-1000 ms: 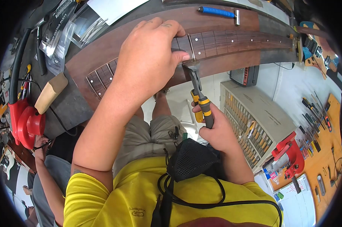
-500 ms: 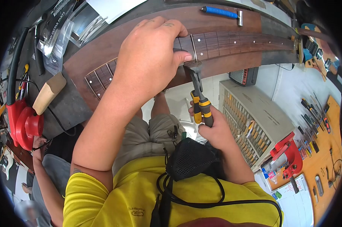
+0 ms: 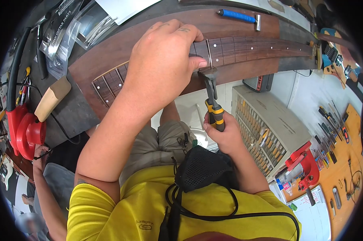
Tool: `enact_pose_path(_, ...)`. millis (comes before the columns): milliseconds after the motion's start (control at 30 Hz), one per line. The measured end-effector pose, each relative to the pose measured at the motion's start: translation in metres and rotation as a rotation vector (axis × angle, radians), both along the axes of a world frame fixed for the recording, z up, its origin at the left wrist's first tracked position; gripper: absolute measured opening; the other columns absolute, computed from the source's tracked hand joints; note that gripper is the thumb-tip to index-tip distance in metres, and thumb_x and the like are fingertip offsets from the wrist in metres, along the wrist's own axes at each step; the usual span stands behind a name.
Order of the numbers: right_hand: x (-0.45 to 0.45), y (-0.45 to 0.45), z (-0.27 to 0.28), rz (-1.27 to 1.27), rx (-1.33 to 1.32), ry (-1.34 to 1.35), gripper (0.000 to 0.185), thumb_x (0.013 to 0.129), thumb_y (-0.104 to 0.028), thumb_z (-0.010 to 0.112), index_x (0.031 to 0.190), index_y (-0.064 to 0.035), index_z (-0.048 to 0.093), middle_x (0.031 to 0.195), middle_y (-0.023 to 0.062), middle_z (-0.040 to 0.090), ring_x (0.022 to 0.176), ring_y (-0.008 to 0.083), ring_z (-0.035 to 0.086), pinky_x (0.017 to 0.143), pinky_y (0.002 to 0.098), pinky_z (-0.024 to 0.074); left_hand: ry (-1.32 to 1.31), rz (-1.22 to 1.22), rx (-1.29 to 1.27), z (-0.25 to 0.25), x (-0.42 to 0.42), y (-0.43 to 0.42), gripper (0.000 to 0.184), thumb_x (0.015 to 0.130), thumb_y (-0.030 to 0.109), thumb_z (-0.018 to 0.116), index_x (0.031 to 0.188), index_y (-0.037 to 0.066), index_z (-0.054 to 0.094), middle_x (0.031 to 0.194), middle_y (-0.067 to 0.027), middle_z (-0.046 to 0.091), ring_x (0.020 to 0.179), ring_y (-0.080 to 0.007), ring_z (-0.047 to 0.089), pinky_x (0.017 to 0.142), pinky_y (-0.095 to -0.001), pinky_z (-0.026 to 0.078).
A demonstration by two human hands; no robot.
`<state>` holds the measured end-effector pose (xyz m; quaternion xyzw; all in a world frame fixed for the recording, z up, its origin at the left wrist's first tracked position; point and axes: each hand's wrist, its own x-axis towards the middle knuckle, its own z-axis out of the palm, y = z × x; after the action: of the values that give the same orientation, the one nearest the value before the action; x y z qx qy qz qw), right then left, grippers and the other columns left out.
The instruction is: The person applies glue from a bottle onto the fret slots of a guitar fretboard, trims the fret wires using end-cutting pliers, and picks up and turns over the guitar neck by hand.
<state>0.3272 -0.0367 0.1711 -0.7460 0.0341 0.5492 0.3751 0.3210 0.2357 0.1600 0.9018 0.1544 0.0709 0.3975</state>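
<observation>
My left hand point(image 3: 161, 60) lies over the dark fretboard point(image 3: 239, 46), its fingers curled at the far edge and its thumb near the close edge. Just right of that thumb, a metal fret wire point(image 3: 209, 53) crosses the board. In my right hand point(image 3: 225, 132) are pliers with yellow and grey handles point(image 3: 216, 114), their handles close together. The pliers' jaws point(image 3: 208, 73) meet the near edge of the fretboard at the wire's near end. Whether they grip the wire is too small to tell. More frets show left of my left wrist.
A brown board point(image 3: 189, 87) lies under the fretboard, with a blue-handled hammer point(image 3: 237, 16) on it. At left are a wooden block point(image 3: 53, 98), a red blower point(image 3: 27, 134) and a co-worker's arm point(image 3: 49, 197). A drawer cabinet point(image 3: 269, 120) stands at right.
The pliers' handles have closed together, and my right fingers have drawn in around them. The jaws remain at the fretboard's near edge. My left hand keeps its hold, while the whole view has shifted slightly.
</observation>
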Motion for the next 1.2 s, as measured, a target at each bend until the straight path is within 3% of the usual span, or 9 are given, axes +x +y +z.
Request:
enact_pose_path(167,0.000,-0.006,-0.005,0.038,-0.028,0.020,0.029,0.088,-0.012,0.076,0.112,-0.0014,0.065,0.096,0.0022,0.067,0.090,0.0117,0.062,0.087,0.0315,0.0541,0.009,0.006,-0.001,0.001,0.000,0.000,0.041,0.075,0.016,0.091,0.110,0.005,0.074,0.106,-0.0117,0.074,0.106,-0.0355,0.069,0.089,-0.0449,0.055)
enact_pose_path(467,0.010,-0.004,0.019,-0.144,0.128,0.232,0.053,0.086,-0.009,0.077,0.137,-0.0016,0.063,0.112,0.0060,0.066,0.100,0.0130,0.064,0.088,0.0312,0.0547,0.019,0.016,-0.017,0.000,0.001,0.000,0.041,0.075,0.017,0.091,0.111,0.006,0.075,0.105,-0.0108,0.074,0.105,-0.0343,0.069,0.088,-0.0447,0.055)
enact_pose_path(567,-0.004,0.004,0.015,-0.158,0.038,0.117,0.052,0.087,-0.012,0.081,0.134,0.0012,0.063,0.106,0.0056,0.066,0.093,0.0127,0.064,0.083,0.0292,0.0539,0.006,0.025,-0.022,-0.001,0.000,-0.001,0.041,0.075,0.017,0.091,0.111,0.007,0.075,0.104,-0.0101,0.074,0.104,-0.0337,0.069,0.088,-0.0443,0.055)
enact_pose_path(633,-0.006,0.020,0.018,-0.058,-0.052,-0.068,0.046,0.087,-0.021,0.087,0.120,0.0027,0.065,0.093,0.0033,0.065,0.080,0.0112,0.060,0.075,0.0278,0.0515,0.013,0.026,-0.010,-0.001,0.001,0.000,0.042,0.075,0.018,0.092,0.111,0.007,0.075,0.103,-0.0096,0.074,0.104,-0.0332,0.070,0.087,-0.0443,0.055)
enact_pose_path(667,-0.006,0.020,0.015,-0.054,-0.050,-0.068,0.046,0.087,-0.021,0.087,0.120,0.0027,0.065,0.093,0.0033,0.065,0.080,0.0112,0.060,0.075,0.0278,0.0515,0.013,0.031,-0.008,-0.001,0.001,0.001,0.042,0.075,0.018,0.092,0.111,0.007,0.075,0.103,-0.0096,0.074,0.104,-0.0332,0.070,0.087,-0.0443,0.055)
enact_pose_path(733,-0.009,0.019,0.009,-0.025,-0.120,-0.122,0.044,0.085,-0.029,0.091,0.104,0.0010,0.065,0.080,0.0002,0.063,0.070,0.0099,0.055,0.068,0.0284,0.0488,0.008,0.023,-0.001,-0.001,0.000,0.000,0.041,0.075,0.018,0.092,0.110,0.007,0.075,0.103,-0.0094,0.074,0.103,-0.0332,0.070,0.087,-0.0448,0.056)
enact_pose_path(833,-0.011,0.022,0.007,0.002,-0.153,-0.182,0.046,0.083,-0.034,0.093,0.094,-0.0016,0.062,0.074,-0.0003,0.060,0.068,0.0102,0.053,0.065,0.0303,0.0483,0.009,0.029,-0.006,-0.002,0.002,-0.001,0.041,0.074,0.019,0.092,0.110,0.007,0.076,0.103,-0.0097,0.074,0.101,-0.0336,0.070,0.086,-0.0452,0.056)
enact_pose_path(1200,-0.013,0.028,0.008,0.051,-0.240,-0.303,0.042,0.084,-0.030,0.092,0.084,-0.0026,0.061,0.068,0.0018,0.058,0.065,0.0127,0.051,0.063,0.0325,0.0468,0.000,0.014,0.034,-0.007,0.002,0.003,0.043,0.075,0.025,0.092,0.110,0.006,0.077,0.103,-0.0109,0.074,0.102,-0.0347,0.070,0.087,-0.0466,0.055)
